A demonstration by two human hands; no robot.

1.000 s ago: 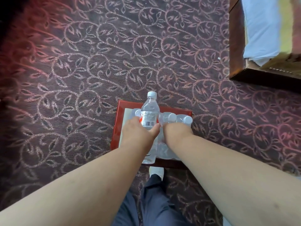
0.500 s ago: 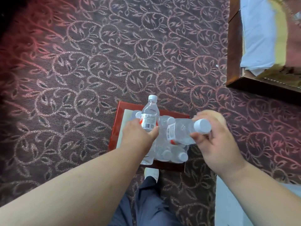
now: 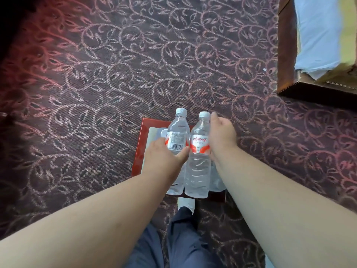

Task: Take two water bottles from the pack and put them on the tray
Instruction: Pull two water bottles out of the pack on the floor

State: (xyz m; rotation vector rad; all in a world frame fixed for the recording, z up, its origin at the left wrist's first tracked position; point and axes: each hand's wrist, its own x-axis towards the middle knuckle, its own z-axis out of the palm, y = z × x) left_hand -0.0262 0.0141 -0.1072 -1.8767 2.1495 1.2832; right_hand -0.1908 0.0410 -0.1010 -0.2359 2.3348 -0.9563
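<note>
Two clear water bottles with white caps and red-white labels stand upright side by side over a red tray (image 3: 139, 144) on the carpet. My left hand (image 3: 164, 157) grips the left bottle (image 3: 177, 136) around its middle. The right bottle (image 3: 199, 165) is gripped at its label by my right hand (image 3: 222, 136). Behind and under them lies the plastic-wrapped pack of bottles (image 3: 217, 182), mostly hidden; one cap of it (image 3: 163, 132) shows at the left.
Dark patterned carpet (image 3: 96, 84) surrounds the tray. A wooden bed frame (image 3: 286, 55) with white bedding stands at the upper right. My legs in dark trousers and a white shoe (image 3: 186, 204) are just below the tray.
My right hand pulled a second bottle out of the pack, turned it upright and brought it beside the first. My left hand kept its bottle in place.
</note>
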